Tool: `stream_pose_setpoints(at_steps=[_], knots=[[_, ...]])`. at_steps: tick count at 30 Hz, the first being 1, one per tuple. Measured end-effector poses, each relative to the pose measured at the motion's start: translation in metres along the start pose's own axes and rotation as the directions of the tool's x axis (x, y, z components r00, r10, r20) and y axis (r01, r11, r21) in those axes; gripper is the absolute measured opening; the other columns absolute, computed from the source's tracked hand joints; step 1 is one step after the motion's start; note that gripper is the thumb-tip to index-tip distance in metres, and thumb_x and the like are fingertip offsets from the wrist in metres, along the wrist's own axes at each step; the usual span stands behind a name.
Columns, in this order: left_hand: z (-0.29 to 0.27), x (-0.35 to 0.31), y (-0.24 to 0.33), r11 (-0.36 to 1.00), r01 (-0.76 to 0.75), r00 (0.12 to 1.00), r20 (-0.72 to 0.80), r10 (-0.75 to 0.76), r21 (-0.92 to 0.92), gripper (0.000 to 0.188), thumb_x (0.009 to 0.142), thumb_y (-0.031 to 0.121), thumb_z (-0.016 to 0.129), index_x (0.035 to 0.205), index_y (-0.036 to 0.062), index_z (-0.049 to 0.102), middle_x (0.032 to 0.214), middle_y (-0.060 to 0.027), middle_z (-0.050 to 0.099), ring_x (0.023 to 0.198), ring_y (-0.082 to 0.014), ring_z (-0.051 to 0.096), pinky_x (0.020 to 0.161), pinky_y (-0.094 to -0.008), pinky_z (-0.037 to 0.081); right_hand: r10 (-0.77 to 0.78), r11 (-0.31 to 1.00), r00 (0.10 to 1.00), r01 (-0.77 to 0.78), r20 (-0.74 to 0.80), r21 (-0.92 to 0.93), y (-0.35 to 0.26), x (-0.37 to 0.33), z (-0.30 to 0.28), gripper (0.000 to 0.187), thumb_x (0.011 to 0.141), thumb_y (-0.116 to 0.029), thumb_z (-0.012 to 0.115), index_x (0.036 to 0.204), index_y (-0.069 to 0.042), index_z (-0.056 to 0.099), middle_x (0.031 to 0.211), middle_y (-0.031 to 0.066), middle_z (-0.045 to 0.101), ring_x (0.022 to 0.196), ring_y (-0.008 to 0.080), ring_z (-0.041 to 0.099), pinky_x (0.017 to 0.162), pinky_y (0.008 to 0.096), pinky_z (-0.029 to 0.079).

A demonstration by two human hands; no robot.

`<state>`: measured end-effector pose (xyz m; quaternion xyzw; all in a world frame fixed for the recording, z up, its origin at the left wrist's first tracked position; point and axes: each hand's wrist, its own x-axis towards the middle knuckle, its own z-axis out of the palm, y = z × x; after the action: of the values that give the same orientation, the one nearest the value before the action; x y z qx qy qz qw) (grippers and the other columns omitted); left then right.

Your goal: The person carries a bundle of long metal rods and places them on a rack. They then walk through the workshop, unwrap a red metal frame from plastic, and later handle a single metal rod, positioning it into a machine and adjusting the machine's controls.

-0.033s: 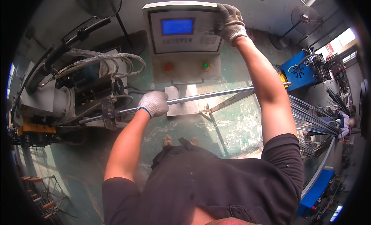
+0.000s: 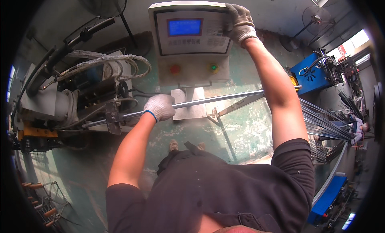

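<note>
My left hand, in a white knit glove with a blue cuff, is closed around a long shiny metal tube. The tube runs across in front of me, its left part passing through a metal bracket on the machine. My right hand, in a greyish, soiled glove, grips the upper right edge of a control panel. Its fingers lie at the panel's corner and partly cover the front. A lit blue screen is on the panel. Beneath it are a red button and a green button.
At the left stands a machine with hoses and a yellow part. Many metal tubes lie at the right, near another person. A blue machine and standing fans are farther off. A thin support arm runs below the tube.
</note>
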<state>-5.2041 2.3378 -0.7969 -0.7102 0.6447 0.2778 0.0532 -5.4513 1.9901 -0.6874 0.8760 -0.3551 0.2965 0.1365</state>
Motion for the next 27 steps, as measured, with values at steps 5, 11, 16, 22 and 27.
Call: stream_pose_setpoints(at_steps=[5,11,16,22,27], knots=[[-0.002,0.013,-0.006,0.996,-0.076,0.991,0.112,0.079,-0.039,0.040,0.077,0.021,0.068,0.111,0.0042,0.082,0.111,-0.0267,0.080,0.109,-0.0460,0.076,0.097,-0.0529,0.061,-0.050,0.999,0.998,0.050,-0.040,-0.006,0.003,0.001,0.007,0.099,0.081,-0.032,0.092,0.168,-0.025,0.047,0.165,0.0125,0.049,0.156,0.0390,0.043,0.133,0.0508,0.040],[-0.012,0.012,-0.003,0.988,-0.152,0.981,0.118,0.154,-0.024,0.038,0.075,0.018,0.068,0.107,0.0024,0.081,0.109,-0.0280,0.079,0.107,-0.0468,0.076,0.095,-0.0539,0.061,-0.058,0.997,0.997,0.054,-0.056,-0.063,-0.006,-0.004,0.007,0.114,0.076,-0.028,0.095,0.174,-0.016,0.037,0.169,0.0187,0.043,0.159,0.0446,0.039,0.135,0.0537,0.038],[-0.008,0.005,0.000,0.991,-0.133,0.991,-0.011,0.133,0.013,0.030,0.079,0.012,0.067,0.105,0.0036,0.081,0.111,-0.0262,0.080,0.110,-0.0456,0.077,0.096,-0.0538,0.061,-0.078,0.995,0.995,0.075,-0.058,-0.061,-0.009,-0.005,0.003,0.117,0.075,-0.030,0.097,0.174,-0.018,0.037,0.169,0.0178,0.043,0.160,0.0445,0.037,0.135,0.0535,0.037],[-0.001,0.000,0.000,0.991,-0.119,0.977,-0.172,0.128,0.059,0.028,0.080,0.014,0.069,0.104,0.0049,0.079,0.113,-0.0235,0.079,0.112,-0.0435,0.076,0.099,-0.0535,0.061,-0.034,0.999,0.999,0.034,-0.029,-0.013,0.000,-0.002,0.002,0.120,0.069,-0.026,0.102,0.173,-0.024,0.041,0.168,0.0155,0.046,0.159,0.0432,0.039,0.134,0.0523,0.038],[-0.004,-0.005,0.003,0.991,-0.120,0.969,-0.211,0.132,0.066,0.028,0.080,0.015,0.069,0.104,0.0054,0.079,0.115,-0.0231,0.079,0.114,-0.0436,0.075,0.101,-0.0537,0.060,-0.070,0.997,0.995,0.072,-0.072,0.034,0.004,0.000,0.004,0.120,0.066,-0.022,0.105,0.170,-0.024,0.045,0.164,0.0132,0.051,0.155,0.0414,0.044,0.133,0.0505,0.040]])
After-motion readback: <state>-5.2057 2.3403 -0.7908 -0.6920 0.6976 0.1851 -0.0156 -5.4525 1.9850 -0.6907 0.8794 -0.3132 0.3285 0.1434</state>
